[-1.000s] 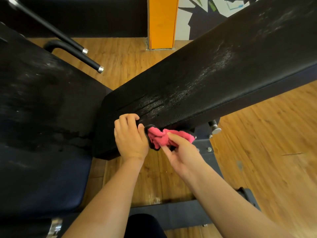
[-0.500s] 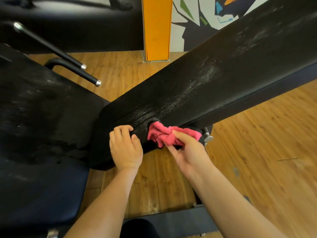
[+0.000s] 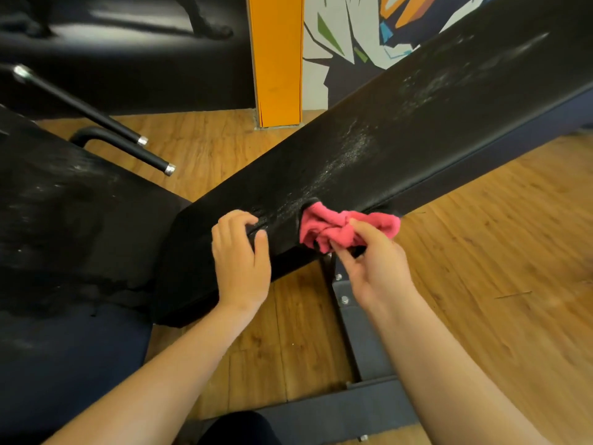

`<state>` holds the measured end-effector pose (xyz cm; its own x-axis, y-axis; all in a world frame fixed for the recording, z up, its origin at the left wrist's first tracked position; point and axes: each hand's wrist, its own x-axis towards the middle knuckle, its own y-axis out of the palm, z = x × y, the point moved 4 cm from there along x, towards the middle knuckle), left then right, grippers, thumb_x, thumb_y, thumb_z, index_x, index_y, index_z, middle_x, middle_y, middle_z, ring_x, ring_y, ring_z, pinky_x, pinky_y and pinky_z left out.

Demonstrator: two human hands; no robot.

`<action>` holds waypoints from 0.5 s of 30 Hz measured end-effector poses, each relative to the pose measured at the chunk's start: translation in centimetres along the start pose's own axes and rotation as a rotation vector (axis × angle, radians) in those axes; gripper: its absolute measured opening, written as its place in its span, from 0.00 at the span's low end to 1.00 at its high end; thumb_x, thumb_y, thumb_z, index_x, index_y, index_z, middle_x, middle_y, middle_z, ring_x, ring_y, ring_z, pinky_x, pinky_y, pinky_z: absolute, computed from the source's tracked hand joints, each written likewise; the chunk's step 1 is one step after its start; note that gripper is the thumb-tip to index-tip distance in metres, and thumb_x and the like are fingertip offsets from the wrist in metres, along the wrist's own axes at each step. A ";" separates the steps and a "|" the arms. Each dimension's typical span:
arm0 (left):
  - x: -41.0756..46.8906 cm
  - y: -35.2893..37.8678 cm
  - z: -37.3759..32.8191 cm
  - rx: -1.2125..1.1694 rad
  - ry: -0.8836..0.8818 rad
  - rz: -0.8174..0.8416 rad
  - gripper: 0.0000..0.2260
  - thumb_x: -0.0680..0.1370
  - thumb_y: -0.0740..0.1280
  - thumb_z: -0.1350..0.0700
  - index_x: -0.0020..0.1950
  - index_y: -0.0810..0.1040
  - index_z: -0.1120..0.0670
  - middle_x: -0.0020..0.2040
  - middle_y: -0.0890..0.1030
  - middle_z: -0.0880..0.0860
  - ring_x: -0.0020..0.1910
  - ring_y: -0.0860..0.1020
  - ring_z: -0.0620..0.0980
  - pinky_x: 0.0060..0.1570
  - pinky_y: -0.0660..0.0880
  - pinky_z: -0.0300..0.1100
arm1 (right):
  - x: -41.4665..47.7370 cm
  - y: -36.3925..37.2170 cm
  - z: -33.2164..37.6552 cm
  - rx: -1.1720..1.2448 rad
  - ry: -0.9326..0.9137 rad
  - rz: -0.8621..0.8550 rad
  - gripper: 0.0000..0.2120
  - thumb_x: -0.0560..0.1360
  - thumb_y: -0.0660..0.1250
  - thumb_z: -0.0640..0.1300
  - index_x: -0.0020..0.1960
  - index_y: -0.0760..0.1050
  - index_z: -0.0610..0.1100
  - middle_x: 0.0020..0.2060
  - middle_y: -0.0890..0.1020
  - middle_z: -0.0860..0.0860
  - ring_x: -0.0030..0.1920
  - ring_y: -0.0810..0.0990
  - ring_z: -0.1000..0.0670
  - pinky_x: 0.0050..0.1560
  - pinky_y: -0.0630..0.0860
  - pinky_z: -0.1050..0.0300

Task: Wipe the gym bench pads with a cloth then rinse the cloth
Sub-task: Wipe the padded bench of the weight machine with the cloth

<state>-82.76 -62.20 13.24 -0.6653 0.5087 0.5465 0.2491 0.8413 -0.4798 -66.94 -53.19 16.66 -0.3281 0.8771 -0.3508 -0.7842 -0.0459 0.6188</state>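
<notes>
Wooden floor lies beneath the whole scene. The back pad, a long black cushion, runs diagonally from upper right down to centre; its top face carries pale streaks and specks. Left of the back pad's lower end, and just beside it, sits the broader black seat pad, likewise marked with pale smears. Below the back pad's lower end a dark steel frame with visible bolts stands on the floor. Beyond the back pad rise an orange pillar and a painted mural. To the far left of the back pad, two black bars end in chrome caps. The left hand grips the back pad's near edge close to its lower end, fingers curled over the top face and thumb on the side face. The right hand, further up that edge, pinches a bunched pink cloth between thumb and fingers, the cloth touching the pad's near edge.
</notes>
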 end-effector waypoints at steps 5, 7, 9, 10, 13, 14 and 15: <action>4.2 5.3 -9.0 -0.143 0.167 0.111 0.08 0.79 0.56 0.51 0.48 0.73 0.52 0.52 0.72 0.47 0.53 0.69 0.45 0.53 0.71 0.42 | -0.3 -1.5 -2.2 -0.117 0.034 -0.078 0.07 0.78 0.60 0.32 0.47 0.75 0.40 0.38 0.81 0.46 0.33 0.82 0.54 0.39 0.79 0.56; 4.6 7.1 -10.2 -0.125 0.266 0.200 0.10 0.78 0.57 0.48 0.48 0.74 0.52 0.50 0.74 0.46 0.52 0.70 0.44 0.52 0.73 0.44 | 0.1 -1.9 -1.7 -0.142 0.020 -0.102 0.09 0.78 0.59 0.31 0.45 0.74 0.40 0.33 0.80 0.46 0.30 0.79 0.53 0.38 0.78 0.55; 4.8 7.4 -9.3 -0.230 0.214 0.217 0.11 0.76 0.57 0.45 0.47 0.75 0.49 0.50 0.76 0.42 0.53 0.72 0.41 0.53 0.73 0.40 | 0.6 -1.8 -0.3 -0.180 -0.029 -0.091 0.06 0.77 0.62 0.32 0.45 0.76 0.39 0.33 0.81 0.45 0.32 0.80 0.52 0.40 0.80 0.53; 4.9 7.2 -8.6 -0.319 0.154 0.207 0.11 0.76 0.58 0.45 0.46 0.76 0.48 0.50 0.77 0.39 0.54 0.73 0.39 0.55 0.72 0.39 | 0.7 -1.7 0.8 -0.191 -0.065 -0.082 0.04 0.77 0.64 0.33 0.46 0.77 0.37 0.35 0.82 0.44 0.35 0.82 0.50 0.41 0.81 0.53; 5.6 7.2 -7.9 -0.470 0.073 0.217 0.11 0.75 0.59 0.45 0.46 0.78 0.48 0.50 0.79 0.40 0.56 0.76 0.40 0.57 0.73 0.38 | 1.4 -1.7 3.9 -0.158 -0.235 -0.091 0.05 0.76 0.65 0.34 0.49 0.78 0.34 0.39 0.82 0.42 0.40 0.83 0.46 0.42 0.81 0.54; 5.7 7.3 -7.9 -0.465 0.081 0.222 0.10 0.76 0.60 0.47 0.47 0.79 0.48 0.50 0.80 0.41 0.55 0.76 0.40 0.57 0.73 0.38 | 1.8 -1.9 4.5 -0.165 -0.294 -0.113 0.05 0.75 0.65 0.34 0.49 0.78 0.34 0.39 0.82 0.42 0.42 0.83 0.45 0.44 0.81 0.52; 5.6 7.3 -8.0 -0.438 0.095 0.221 0.09 0.77 0.60 0.49 0.47 0.79 0.49 0.50 0.79 0.42 0.55 0.76 0.40 0.57 0.72 0.37 | 2.0 -2.0 4.7 -0.187 -0.336 -0.136 0.06 0.75 0.65 0.34 0.50 0.78 0.34 0.40 0.82 0.42 0.43 0.82 0.44 0.45 0.81 0.50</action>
<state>-79.07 -51.70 18.24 -0.5009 0.6809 0.5344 0.6629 0.6987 -0.2689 -63.55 -49.11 18.01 -0.0492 0.9871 -0.1521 -0.9011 0.0219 0.4331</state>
